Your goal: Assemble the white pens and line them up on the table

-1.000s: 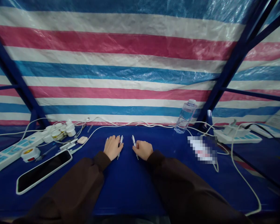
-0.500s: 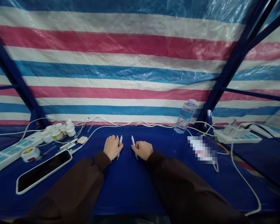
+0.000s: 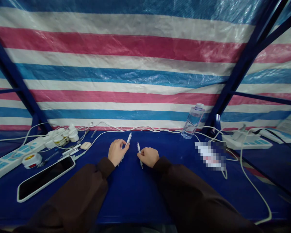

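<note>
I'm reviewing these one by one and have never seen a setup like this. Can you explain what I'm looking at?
There is no machine here: these are a person's own bare hands, in dark brown sleeves. One head-worn camera takes every picture, looking forward and down. The left hand pinches a white pen; the right hand is curled around another pen. The blue table also bears a phone and a white power strip on the left, and a clear bottle on the right. Near the bottle, a pixelated patch hides something. A striped sheet hangs behind.
</note>
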Tool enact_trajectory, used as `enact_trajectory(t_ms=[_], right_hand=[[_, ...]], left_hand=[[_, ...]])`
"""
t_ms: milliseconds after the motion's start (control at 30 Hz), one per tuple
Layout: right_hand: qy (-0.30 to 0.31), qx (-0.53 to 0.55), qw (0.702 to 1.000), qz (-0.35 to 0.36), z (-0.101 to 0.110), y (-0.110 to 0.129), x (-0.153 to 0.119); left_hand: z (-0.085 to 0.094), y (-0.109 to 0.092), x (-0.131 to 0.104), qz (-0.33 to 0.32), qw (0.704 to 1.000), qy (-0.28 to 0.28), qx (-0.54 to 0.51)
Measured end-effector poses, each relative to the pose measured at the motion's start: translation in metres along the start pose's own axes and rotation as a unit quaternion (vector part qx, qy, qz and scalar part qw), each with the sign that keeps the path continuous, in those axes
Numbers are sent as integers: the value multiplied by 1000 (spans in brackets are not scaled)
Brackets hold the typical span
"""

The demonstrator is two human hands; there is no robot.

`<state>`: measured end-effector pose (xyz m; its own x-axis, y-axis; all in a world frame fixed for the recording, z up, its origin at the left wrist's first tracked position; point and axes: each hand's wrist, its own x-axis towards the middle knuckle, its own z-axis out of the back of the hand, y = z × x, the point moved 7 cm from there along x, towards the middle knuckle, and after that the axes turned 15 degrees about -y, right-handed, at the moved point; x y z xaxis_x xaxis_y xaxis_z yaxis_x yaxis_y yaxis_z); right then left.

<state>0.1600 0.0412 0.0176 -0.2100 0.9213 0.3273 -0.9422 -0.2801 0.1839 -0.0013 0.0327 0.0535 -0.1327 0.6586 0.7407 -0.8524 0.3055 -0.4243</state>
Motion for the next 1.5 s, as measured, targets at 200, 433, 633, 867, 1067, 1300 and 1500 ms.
enact_trajectory(t_ms=[200, 433, 633, 867, 1067, 1300, 1500], right_hand=[[10, -7, 1000, -2, -2, 0, -1], [11, -3, 1000, -6, 0, 0, -1], [11, 3, 1000, -2, 2, 1, -2], [8, 7, 1000, -14, 0, -1, -1], [-17, 39, 998, -55, 1, -8, 1], [-218, 76, 972, -54, 27, -15, 4], [-284, 59, 955, 64, 37, 1, 3]], left_hand=[[17, -3, 3, 23, 993, -96, -68], [27, -5, 4, 40, 988, -137, -62], [29, -4, 3, 54, 986, -150, -55], [31, -1, 3, 74, 984, -155, -48], [31, -1, 3, 92, 987, -123, -55], [18, -4, -2, 70, 980, -72, -170], [11, -17, -4, 10, 977, -13, -211]])
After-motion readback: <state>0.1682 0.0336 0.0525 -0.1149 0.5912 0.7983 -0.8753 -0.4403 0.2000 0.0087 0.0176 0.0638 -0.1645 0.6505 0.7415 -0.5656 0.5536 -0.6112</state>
